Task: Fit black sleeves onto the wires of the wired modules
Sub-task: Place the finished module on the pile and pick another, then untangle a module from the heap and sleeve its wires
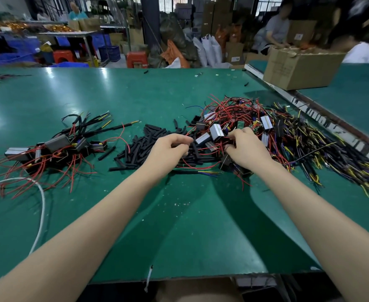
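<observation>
I see the black sleeves (pixel 157 144) heaped in a loose pile near the middle of the green bench (pixel 179 225), short dark tubes lying every way. Just to their right, touching them, is a big tangle of wired modules (pixel 240 127): small grey and black blocks with red wires looping over them, spreading toward the bench's right edge into a fan of dark leads with yellow tips (pixel 342 162). My left hand (pixel 170 147) is over the right side of the sleeve pile, fingers curled in with thumb and fingertips pinched together; it seems to pinch a thin red wire, though I cannot tell for certain. My right hand (pixel 244 144) rests on the near edge of the module tangle, fingers curled down into the wires, gripping among them; which piece it has is hidden. Toward the left edge lies a second, smaller heap of modules (pixel 55 147), several of their leads already dressed in black sleeves. A white cable (pixel 40 205) curves across the near left part of the bench. A cardboard box (pixel 299 66) sits at the far right corner.
</observation>
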Available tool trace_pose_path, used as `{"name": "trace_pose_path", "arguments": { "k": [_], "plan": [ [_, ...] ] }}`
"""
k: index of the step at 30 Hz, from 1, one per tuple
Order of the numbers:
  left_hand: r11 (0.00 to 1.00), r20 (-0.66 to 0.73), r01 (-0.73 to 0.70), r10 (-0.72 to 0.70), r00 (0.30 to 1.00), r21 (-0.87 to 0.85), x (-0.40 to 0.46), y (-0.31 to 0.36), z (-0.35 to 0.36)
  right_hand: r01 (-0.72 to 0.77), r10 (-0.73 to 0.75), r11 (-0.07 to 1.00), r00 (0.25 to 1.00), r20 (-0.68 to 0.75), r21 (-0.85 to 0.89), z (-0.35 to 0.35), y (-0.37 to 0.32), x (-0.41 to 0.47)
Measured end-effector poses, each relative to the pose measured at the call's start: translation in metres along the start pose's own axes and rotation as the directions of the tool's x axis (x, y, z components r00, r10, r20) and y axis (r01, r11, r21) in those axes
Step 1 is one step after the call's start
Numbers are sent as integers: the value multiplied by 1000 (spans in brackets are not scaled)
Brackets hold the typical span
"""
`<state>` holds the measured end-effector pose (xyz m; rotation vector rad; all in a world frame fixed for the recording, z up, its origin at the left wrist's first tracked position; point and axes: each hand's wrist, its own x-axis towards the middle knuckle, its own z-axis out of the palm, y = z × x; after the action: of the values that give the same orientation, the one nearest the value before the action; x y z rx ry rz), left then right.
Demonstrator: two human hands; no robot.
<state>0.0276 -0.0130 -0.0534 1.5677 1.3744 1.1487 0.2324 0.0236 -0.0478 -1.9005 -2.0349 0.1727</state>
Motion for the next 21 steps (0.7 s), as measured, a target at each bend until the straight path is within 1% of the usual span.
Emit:
{"name": "trace_pose_path", "arguments": {
  "k": [2, 4, 6, 9, 11, 12, 13, 14, 15, 16, 17, 18, 19, 20, 21],
  "plan": [
    [992, -4, 35, -36, 999, -124, 2, 2, 9, -9, 9, 1000, 1000, 10, 6, 0, 1, 0],
    [975, -16, 53, -58, 998, -218, 5, 3, 19, 5, -3, 998, 999, 39, -56, -1, 1, 0],
    [965, -34, 40, -51, 998, -259, 7, 3, 28, 30, -23, 994, 997, 68, -106, -2, 4, -1],
    [943, -60, 27, -50, 997, -332, 9, 0, 38, 66, -62, 996, 995, 79, -58, -5, 5, -3],
    [913, -46, 39, -63, 997, -405, 9, -4, 41, 137, -136, 990, 991, -19, 39, -6, 2, -7],
    [899, -22, 49, -65, 998, -436, 10, -7, 42, 191, -182, 976, 979, -90, 102, -6, 0, -11],
    [885, 13, 64, -66, 998, -462, 10, -10, 42, 248, -230, 957, 965, -128, 152, -8, -3, -16],
    [867, 53, 86, -69, 996, -491, 11, -12, 42, 296, -280, 938, 954, -110, 181, -9, -3, -19],
    [842, 92, 113, -76, 993, -527, 11, -13, 41, 324, -323, 925, 946, -37, 197, -11, -3, -22],
    [810, 128, 143, -84, 988, -569, 11, -14, 39, 334, -353, 921, 933, 65, 198, -13, -1, -24],
    [772, 156, 168, -90, 984, -613, 11, -14, 36, 334, -360, 926, 923, 138, 177, -15, 1, -23],
    [735, 178, 187, -91, 980, -651, 12, -14, 33, 326, -345, 934, 929, 134, 149, -15, 5, -21],
    [704, 196, 200, -87, 977, -681, 12, -14, 30, 295, -306, 944, 951, 54, 148, -16, 7, -18],
    [683, 214, 210, -81, 974, -699, 12, -14, 28, 244, -232, 950, 969, -82, 195, -17, 10, -14],
    [674, 227, 217, -75, 971, -706, 12, -14, 27, 184, -124, 944, 967, -223, 272, -18, 11, -10]
  ]
}}
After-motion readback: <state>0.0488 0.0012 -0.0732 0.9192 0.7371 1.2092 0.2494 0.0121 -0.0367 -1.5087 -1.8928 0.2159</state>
